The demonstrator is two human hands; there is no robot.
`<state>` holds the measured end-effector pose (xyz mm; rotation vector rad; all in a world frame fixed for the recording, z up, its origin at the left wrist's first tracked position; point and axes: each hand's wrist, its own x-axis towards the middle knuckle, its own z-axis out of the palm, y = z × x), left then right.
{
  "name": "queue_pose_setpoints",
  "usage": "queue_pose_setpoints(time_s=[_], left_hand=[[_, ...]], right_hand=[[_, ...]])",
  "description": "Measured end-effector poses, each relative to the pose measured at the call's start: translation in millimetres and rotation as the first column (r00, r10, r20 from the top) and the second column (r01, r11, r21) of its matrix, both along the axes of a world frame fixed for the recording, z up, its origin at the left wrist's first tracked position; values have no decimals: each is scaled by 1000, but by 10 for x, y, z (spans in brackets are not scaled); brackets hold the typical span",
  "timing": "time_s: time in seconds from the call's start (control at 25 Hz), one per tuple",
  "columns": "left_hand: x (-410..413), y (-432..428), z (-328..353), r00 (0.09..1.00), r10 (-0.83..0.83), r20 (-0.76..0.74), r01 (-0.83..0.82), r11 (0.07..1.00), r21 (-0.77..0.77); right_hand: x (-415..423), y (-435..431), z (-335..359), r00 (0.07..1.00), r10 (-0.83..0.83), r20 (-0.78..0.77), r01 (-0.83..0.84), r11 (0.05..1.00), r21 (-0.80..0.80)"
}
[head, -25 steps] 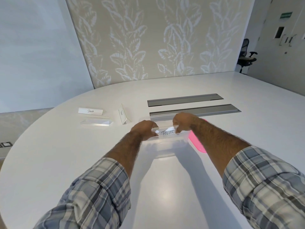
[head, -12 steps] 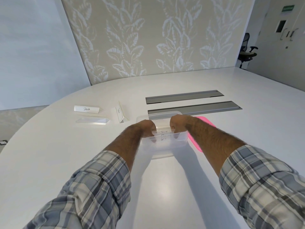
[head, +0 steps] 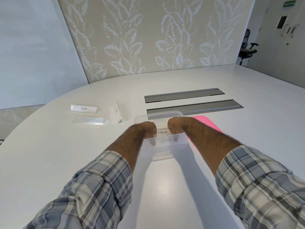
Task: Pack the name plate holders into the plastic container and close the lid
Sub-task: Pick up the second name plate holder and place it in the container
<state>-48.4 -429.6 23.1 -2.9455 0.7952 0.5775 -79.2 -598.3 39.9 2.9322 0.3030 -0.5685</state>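
A clear plastic container (head: 159, 115) stands on the white table. Both hands reach down into it. My left hand (head: 147, 131) and my right hand (head: 175, 128) grip the two ends of a name plate holder (head: 165, 140) labelled in handwriting, low inside the container by its near wall. Behind it another holder (head: 162, 132) reading OSTRICH sits in the container. Three more holders lie on the table to the left: one marked PANDA (head: 83, 108), a clear one (head: 90, 120) in front of it, and one turned end-on (head: 119, 114). A pink lid (head: 207, 125) lies right of the container.
Two long grey cable hatches (head: 184, 95) (head: 198, 107) are set into the table behind the container. An office chair (head: 247, 50) stands at the far right by a door. A leaf-patterned wall runs behind the table.
Both hands have lowered the held holder from above the rim down into the container, and the OSTRICH holder behind it has come into sight.
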Motion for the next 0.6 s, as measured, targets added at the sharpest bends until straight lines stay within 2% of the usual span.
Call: queue_pose_setpoints(time_s=[0.6], left_hand=[[-55,-28,-30,1000,9,-5,-8,996,84]], right_hand=[[-29,12,-14,1000,5,-17,-5,1000,-14]])
